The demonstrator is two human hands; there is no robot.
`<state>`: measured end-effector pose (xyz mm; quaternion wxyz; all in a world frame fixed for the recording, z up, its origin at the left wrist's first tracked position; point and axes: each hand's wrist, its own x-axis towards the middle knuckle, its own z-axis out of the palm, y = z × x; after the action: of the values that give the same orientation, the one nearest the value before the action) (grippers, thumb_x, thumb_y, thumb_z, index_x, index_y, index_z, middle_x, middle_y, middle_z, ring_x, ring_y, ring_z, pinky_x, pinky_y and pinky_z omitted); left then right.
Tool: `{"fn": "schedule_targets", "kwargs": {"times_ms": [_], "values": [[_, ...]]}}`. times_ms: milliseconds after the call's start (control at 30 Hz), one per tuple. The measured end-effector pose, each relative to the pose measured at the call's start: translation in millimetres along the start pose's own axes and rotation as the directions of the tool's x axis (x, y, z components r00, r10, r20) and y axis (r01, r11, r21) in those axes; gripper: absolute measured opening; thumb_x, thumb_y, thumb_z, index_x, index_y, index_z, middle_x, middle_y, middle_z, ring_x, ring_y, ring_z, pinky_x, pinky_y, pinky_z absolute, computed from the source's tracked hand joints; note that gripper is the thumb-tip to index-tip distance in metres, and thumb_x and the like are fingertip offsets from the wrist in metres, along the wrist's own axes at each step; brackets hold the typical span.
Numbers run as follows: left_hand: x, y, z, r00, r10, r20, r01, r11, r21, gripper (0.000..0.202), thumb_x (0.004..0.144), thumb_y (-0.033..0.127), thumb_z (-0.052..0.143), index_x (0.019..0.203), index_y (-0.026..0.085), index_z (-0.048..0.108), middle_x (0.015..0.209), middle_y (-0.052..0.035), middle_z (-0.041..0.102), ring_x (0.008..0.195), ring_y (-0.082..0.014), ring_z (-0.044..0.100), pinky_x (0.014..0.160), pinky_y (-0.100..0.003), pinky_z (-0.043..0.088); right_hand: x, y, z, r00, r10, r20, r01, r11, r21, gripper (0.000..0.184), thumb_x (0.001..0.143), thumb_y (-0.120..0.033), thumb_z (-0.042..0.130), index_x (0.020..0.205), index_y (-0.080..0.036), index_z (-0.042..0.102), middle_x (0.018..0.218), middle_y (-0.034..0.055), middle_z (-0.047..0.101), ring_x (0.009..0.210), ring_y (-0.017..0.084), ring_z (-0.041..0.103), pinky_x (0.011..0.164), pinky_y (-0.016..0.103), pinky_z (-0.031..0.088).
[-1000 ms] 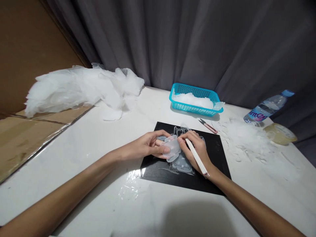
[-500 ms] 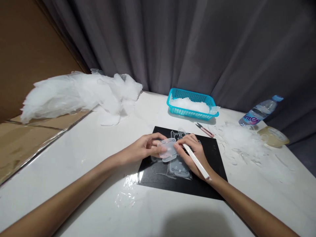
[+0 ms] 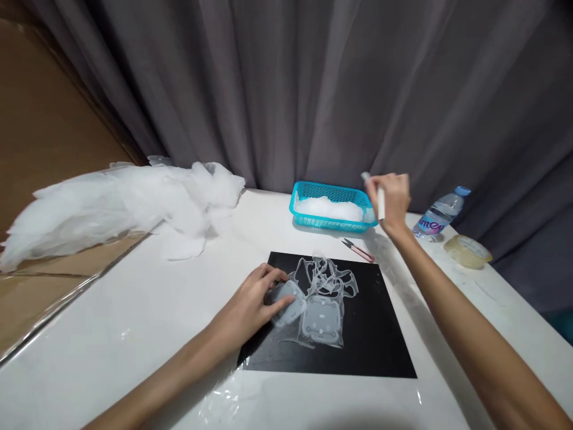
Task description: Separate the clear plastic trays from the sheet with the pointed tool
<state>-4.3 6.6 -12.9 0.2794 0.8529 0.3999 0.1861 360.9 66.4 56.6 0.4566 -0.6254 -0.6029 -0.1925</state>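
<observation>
My left hand (image 3: pixel 250 301) rests on the black mat (image 3: pixel 367 352), fingers pressed on a clear plastic sheet with cut-out shapes (image 3: pixel 320 307). My right hand (image 3: pixel 390 197) is raised over the right end of the turquoise basket (image 3: pixel 313 191), closed round a white pen-like knife (image 3: pixel 380 200). Whether its fingertips also pinch a small plastic piece is unclear. The basket holds a heap of clear plastic pieces (image 3: pixel 329 209).
Small pink snips (image 3: pixel 358 249) lie between basket and mat. A water bottle (image 3: pixel 436 218) and a tape roll (image 3: pixel 468 249) stand at the right. A big pile of white plastic film (image 3: pixel 116 200) covers the left, over cardboard. Grey curtain behind.
My right hand left the sheet and rose up and back to the basket, still gripping the knife. My left hand stayed on the sheet. The view shifted, so everything sits lower.
</observation>
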Motion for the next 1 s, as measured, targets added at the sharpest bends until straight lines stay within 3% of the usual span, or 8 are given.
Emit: {"fn": "schedule_targets", "kwargs": {"times_ms": [133, 300, 367, 467, 633, 700, 767, 1000], "values": [[-0.5, 3.9, -3.5, 0.995, -0.086, 0.049, 0.087, 0.996, -0.021, 0.037, 0.094, 0.056, 0.067, 0.11, 0.023, 0.062, 0.095, -0.0027, 0.061, 0.078, -0.0208, 0.06, 0.072, -0.034, 0.048, -38.6, -13.1, 19.0, 0.96, -0.129, 0.247, 0.099, 0.987, 0.13, 0.035, 0.102, -0.046, 0.058, 0.086, -0.021, 0.076, 0.082, 0.0081, 0.072, 0.087, 0.026, 0.059, 0.084, 0.04, 0.049], [-3.0, 11.0, -8.6, 0.983, -0.109, 0.149, 0.123, 0.989, -0.087, 0.036, 0.096, 0.056, 0.064, 0.102, 0.023, 0.051, 0.074, 0.0028, 0.056, 0.066, -0.0196, 0.056, 0.063, -0.031, 0.039, -103.8, -59.0, -19.4, 0.884, -0.246, 0.398, 0.118, 0.94, 0.32, 0.03, 0.108, -0.032, 0.049, 0.102, -0.021, 0.076, 0.092, 0.0062, 0.073, 0.088, 0.021, 0.067, 0.086, 0.036, 0.053], [-3.7, 11.5, -9.2, 0.978, -0.101, 0.182, 0.123, 0.986, -0.113, 0.031, 0.1, 0.053, 0.06, 0.103, 0.024, 0.049, 0.069, 0.0045, 0.055, 0.063, -0.0191, 0.055, 0.062, -0.031, 0.037, -128.3, -78.8, -40.4, 0.809, -0.271, 0.522, -0.014, 0.878, 0.478, 0.028, 0.108, -0.03, 0.048, 0.121, -0.023, 0.072, 0.102, 0.0072, 0.074, 0.094, 0.021, 0.069, 0.087, 0.035, 0.054], [-4.1, 11.8, -11.4, 0.975, -0.069, 0.211, 0.089, 0.992, -0.086, 0.032, 0.101, 0.056, 0.058, 0.106, 0.024, 0.052, 0.079, 0.0022, 0.059, 0.071, -0.02, 0.058, 0.066, -0.031, 0.04, -159.0, -98.8, -61.9, 0.697, -0.189, 0.691, -0.246, 0.843, 0.478, 0.035, 0.108, -0.032, 0.049, 0.142, -0.028, 0.059, 0.122, 0.0073, 0.072, 0.104, 0.021, 0.07, 0.094, 0.035, 0.054], [-4.0, 14.2, -12.9, 0.95, 0.189, 0.25, -0.181, 0.982, -0.054, 0.057, 0.09, 0.064, 0.07, 0.132, 0.029, 0.057, 0.124, -0.0062, 0.057, 0.117, -0.0297, 0.054, 0.098, -0.039, 0.044, -175.1, -98.4, -69.8, 0.573, -0.098, 0.814, -0.475, 0.769, 0.427, 0.021, 0.104, -0.037, 0.058, 0.117, -0.025, 0.07, 0.105, 0.0038, 0.075, 0.094, 0.02, 0.072, 0.087, 0.033, 0.056], [-3.9, 15.0, -10.2, 0.924, 0.249, 0.29, -0.234, 0.968, -0.085, 0.06, 0.091, 0.065, 0.069, 0.136, 0.029, 0.055, 0.129, -0.0062, 0.056, 0.119, -0.0297, 0.051, 0.101, -0.039, 0.042, -171.0, -91.4, -69.4, 0.48, -0.092, 0.872, -0.591, 0.7, 0.4, 0.02, 0.102, -0.039, 0.062, 0.111, -0.023, 0.07, 0.096, 0.0026, 0.076, 0.087, 0.019, 0.073, 0.08, 0.03, 0.056], [-3.4, 15.5, -7.4, 0.915, 0.262, 0.306, -0.253, 0.965, -0.068, 0.055, 0.093, 0.066, 0.065, 0.131, 0.027, 0.056, 0.125, -0.0056, 0.058, 0.113, -0.0284, 0.052, 0.098, -0.039, 0.042, -165.8, -84.5, -69.4, 0.426, -0.117, 0.897, -0.64, 0.662, 0.39, 0.019, 0.1, -0.037, 0.064, 0.11, -0.022, 0.07, 0.091, 0.0021, 0.077, 0.086, 0.019, 0.074, 0.079, 0.03, 0.055], [3.7, 14.9, -8.7, 0.932, 0.221, 0.286, -0.242, 0.97, 0.039, 0.046, 0.095, 0.066, 0.061, 0.113, 0.023, 0.06, 0.113, -0.0044, 0.059, 0.104, -0.0269, 0.052, 0.092, -0.039, 0.041, -155.7, -74.6, -74.0, 0.467, -0.071, 0.881, -0.526, 0.779, 0.342, 0.012, 0.1, -0.033, 0.064, 0.107, -0.024, 0.067, 0.091, -0.0013, 0.077, 0.089, 0.018, 0.073, 0.082, 0.03, 0.052]]}}
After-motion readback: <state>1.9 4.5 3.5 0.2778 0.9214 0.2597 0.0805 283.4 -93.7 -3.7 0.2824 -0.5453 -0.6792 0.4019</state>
